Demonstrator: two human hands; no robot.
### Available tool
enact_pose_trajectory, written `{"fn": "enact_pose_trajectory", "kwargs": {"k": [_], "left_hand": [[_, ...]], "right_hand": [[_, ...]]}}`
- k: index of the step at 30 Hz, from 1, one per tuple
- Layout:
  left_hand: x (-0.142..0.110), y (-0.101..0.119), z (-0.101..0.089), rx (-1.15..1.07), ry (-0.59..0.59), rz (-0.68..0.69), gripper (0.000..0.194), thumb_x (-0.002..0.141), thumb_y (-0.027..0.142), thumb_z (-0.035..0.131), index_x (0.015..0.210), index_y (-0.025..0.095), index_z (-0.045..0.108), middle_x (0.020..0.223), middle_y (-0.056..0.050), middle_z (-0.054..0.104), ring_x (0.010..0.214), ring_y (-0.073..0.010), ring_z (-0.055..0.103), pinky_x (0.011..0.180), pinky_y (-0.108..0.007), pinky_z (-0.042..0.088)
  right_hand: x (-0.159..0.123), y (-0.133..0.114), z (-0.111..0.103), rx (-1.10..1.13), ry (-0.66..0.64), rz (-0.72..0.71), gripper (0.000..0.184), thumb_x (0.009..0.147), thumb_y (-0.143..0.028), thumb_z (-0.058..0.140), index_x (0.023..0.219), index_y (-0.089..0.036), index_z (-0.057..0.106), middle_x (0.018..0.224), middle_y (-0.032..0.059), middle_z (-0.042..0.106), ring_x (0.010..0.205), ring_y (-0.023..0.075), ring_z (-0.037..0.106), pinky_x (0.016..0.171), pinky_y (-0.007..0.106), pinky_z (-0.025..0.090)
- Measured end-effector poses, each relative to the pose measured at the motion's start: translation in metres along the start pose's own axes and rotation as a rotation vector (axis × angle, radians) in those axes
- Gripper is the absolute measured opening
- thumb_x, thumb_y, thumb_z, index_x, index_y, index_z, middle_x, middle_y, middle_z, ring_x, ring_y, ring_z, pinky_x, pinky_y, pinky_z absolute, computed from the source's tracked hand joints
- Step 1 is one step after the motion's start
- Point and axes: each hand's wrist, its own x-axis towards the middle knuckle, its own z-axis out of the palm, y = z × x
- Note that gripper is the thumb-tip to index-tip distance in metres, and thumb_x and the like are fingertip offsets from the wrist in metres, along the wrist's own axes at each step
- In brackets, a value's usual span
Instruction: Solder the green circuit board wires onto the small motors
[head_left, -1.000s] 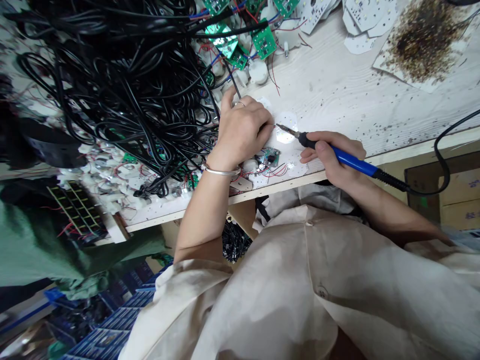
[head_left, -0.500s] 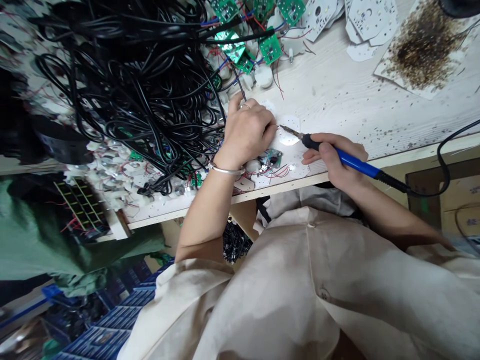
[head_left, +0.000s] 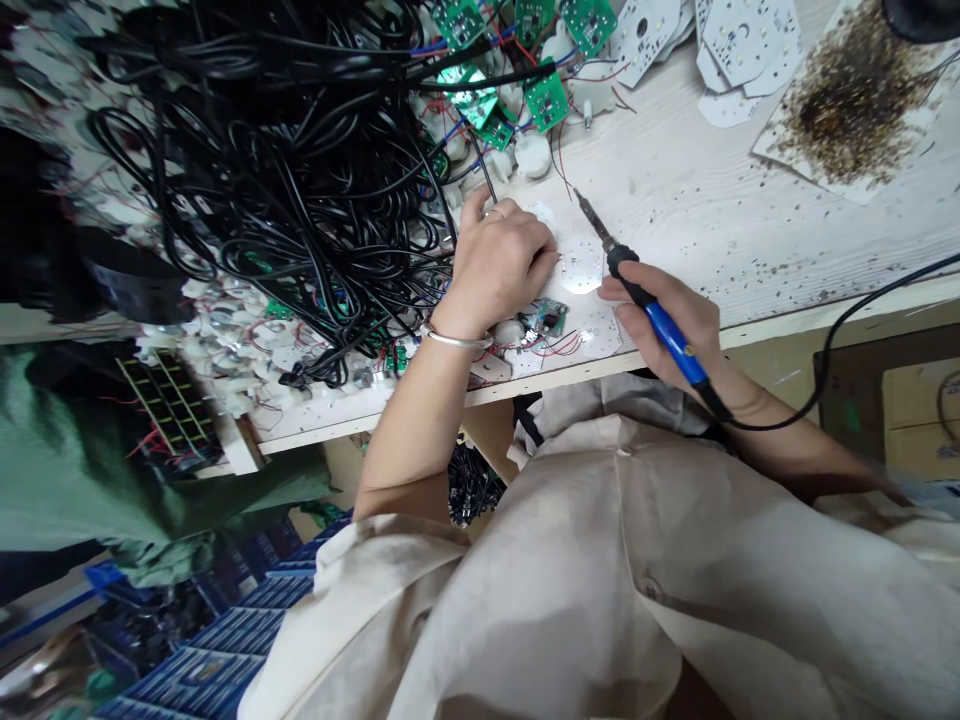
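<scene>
My right hand [head_left: 679,325] is closed around the blue and black handle of a soldering iron [head_left: 670,335]. The iron's bare metal tip points up and left, apart from the white octagonal LED board [head_left: 582,266] that lies on the bench just below it. At that board's left edge is my left hand [head_left: 501,250], its fingers curled down and its thumb and forefinger pressed together; what they hold is hidden. A black cable [head_left: 482,165] runs down to the left hand's fingers. Just below this hand lies a small green circuit board [head_left: 550,317] with red wires.
A heap of black cables [head_left: 300,200] covers the bench's left side. Beyond my left hand lie several green circuit boards [head_left: 546,100] and white LED boards [head_left: 742,45]. A sheet with brown residue [head_left: 847,100] is at the far right. The iron's cord [head_left: 832,345] loops over the bench edge [head_left: 772,318].
The soldering iron's tip has lifted off to the up and right, away from my left fingers, and its handle has swung steeper. My left hand stays put in its curl.
</scene>
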Motion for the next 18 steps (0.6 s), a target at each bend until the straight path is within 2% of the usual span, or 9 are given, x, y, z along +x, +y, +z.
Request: {"fn": "enact_pose_trajectory", "kwargs": {"k": [3, 6, 9, 10, 13, 18], "left_hand": [[0.002, 0.005, -0.001, 0.023, -0.015, -0.028, 0.021, 0.093, 0.028, 0.048, 0.084, 0.026, 0.067, 0.093, -0.005, 0.073, 0.113, -0.0317, 0.064, 0.124, -0.067, 0.027], [0.002, 0.020, -0.009, 0.116, -0.095, -0.072, 0.023, 0.093, 0.024, 0.046, 0.083, 0.023, 0.067, 0.099, -0.005, 0.076, 0.116, -0.0303, 0.065, 0.124, -0.065, 0.027], [0.004, 0.029, -0.019, 0.230, -0.186, -0.050, 0.032, 0.096, 0.024, 0.037, 0.091, 0.024, 0.068, 0.112, -0.001, 0.077, 0.121, -0.0227, 0.064, 0.126, -0.053, 0.027], [0.004, 0.030, -0.022, 0.275, -0.212, -0.033, 0.036, 0.098, 0.026, 0.032, 0.099, 0.024, 0.068, 0.117, 0.001, 0.076, 0.125, -0.0210, 0.062, 0.127, -0.049, 0.026], [0.003, 0.029, -0.027, 0.370, -0.225, -0.022, 0.038, 0.100, 0.028, 0.027, 0.106, 0.026, 0.064, 0.123, 0.005, 0.073, 0.129, -0.0183, 0.058, 0.125, -0.043, 0.028], [0.002, 0.034, -0.020, 0.407, -0.212, -0.033, 0.030, 0.099, 0.024, 0.027, 0.085, 0.026, 0.053, 0.121, 0.006, 0.073, 0.129, -0.0140, 0.058, 0.115, -0.036, 0.038]], "right_hand": [[0.006, 0.006, 0.000, -0.198, -0.115, -0.154, 0.040, 0.100, -0.045, 0.050, 0.137, -0.031, 0.056, 0.129, 0.0055, 0.073, 0.117, 0.0237, 0.072, 0.102, 0.044, 0.062], [0.006, 0.006, -0.002, -0.340, -0.141, -0.254, 0.041, 0.099, -0.044, 0.050, 0.138, -0.029, 0.056, 0.131, 0.0114, 0.072, 0.117, 0.0280, 0.072, 0.095, 0.044, 0.064], [0.004, 0.011, -0.005, -0.483, -0.129, -0.222, 0.044, 0.095, -0.043, 0.058, 0.138, -0.032, 0.058, 0.129, 0.0187, 0.072, 0.116, 0.0347, 0.072, 0.090, 0.046, 0.064], [0.004, 0.014, -0.005, -0.523, -0.162, -0.208, 0.047, 0.094, -0.044, 0.060, 0.139, -0.033, 0.057, 0.126, 0.0193, 0.073, 0.115, 0.0360, 0.073, 0.088, 0.046, 0.064], [0.004, 0.019, -0.005, -0.545, -0.129, -0.226, 0.050, 0.094, -0.043, 0.057, 0.143, -0.032, 0.053, 0.126, 0.0206, 0.073, 0.119, 0.0378, 0.071, 0.091, 0.051, 0.063], [0.001, 0.020, -0.006, -0.585, -0.128, -0.213, 0.050, 0.095, -0.046, 0.054, 0.144, -0.034, 0.051, 0.128, 0.0195, 0.072, 0.121, 0.0380, 0.070, 0.090, 0.055, 0.062]]}}
